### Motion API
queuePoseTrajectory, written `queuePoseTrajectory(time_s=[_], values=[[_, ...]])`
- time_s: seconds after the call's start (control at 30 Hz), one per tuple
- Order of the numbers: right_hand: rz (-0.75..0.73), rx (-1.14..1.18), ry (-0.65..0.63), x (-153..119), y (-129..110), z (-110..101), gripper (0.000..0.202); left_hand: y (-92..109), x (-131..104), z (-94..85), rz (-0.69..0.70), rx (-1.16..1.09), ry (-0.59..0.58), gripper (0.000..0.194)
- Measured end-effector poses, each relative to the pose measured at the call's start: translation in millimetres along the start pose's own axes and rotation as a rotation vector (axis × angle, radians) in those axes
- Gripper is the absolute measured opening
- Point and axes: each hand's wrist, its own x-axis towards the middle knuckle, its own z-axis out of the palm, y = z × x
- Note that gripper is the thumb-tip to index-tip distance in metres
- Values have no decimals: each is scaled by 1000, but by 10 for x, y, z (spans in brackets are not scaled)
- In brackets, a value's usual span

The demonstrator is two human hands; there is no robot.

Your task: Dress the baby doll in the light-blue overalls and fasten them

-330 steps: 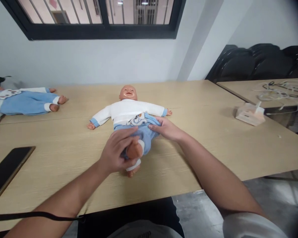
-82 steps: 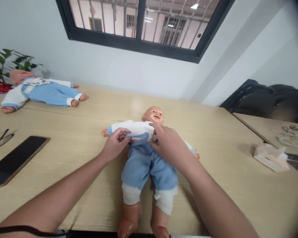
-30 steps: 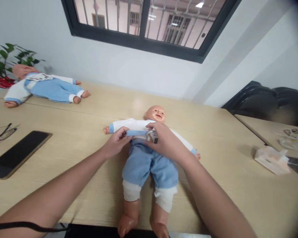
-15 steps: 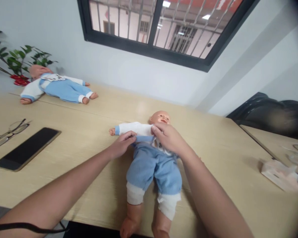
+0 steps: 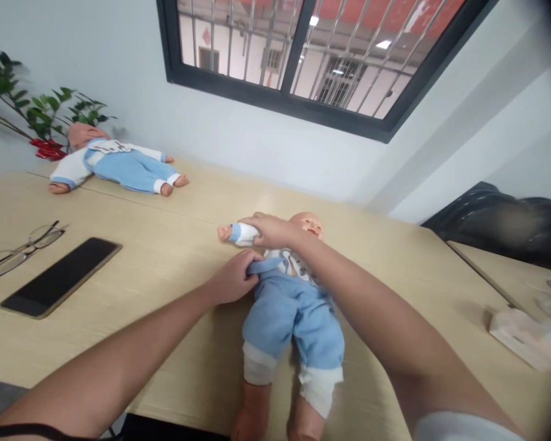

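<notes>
A baby doll [image 5: 294, 318] lies on its back on the table, its head away from me and its feet at the near edge. It wears blue trousers [image 5: 269, 306] with white cuffs and a printed white top. My left hand [image 5: 234, 275] pinches a blue strap [image 5: 269, 264] beside the doll's waist. Crossing over the doll's chest, my right hand [image 5: 270, 230] is closed round the white sleeve [image 5: 245, 234] of the arm on the left. That sleeve ends in a blue cuff and a small doll hand. My right forearm hides the doll's other arm.
A second doll [image 5: 128, 168] in similar clothes lies at the back left, near a potted plant [image 5: 41, 110]. Eyeglasses [image 5: 22, 251] and a phone [image 5: 59, 275] rest on the left. A white box [image 5: 523, 337] stands at the right, before a black chair [image 5: 500, 214].
My right hand has moved left from the doll's chest onto its sleeve. My left hand has closed more firmly on the blue strap. The view has shifted slightly.
</notes>
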Motion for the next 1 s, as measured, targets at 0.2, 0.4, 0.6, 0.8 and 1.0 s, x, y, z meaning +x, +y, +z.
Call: queuePoseTrajectory(time_s=[0.2,0.4,0.6,0.8,1.0], values=[[5,5,64,-567,-19,-239,36,139,-44,41,113,75,186,17],[57,-134,1,-859,-93,-283,34,249,-90,13,116,83,269,7],[31,-142,-57,-948,-301,-272,36,75,-1,12,-57,4,324,13],[64,102,-79,-835,-548,-159,42,-4,25,10,-106,-53,308,13],[173,312,45,-784,-689,-138,19,63,0,-4,-165,-169,219,17]])
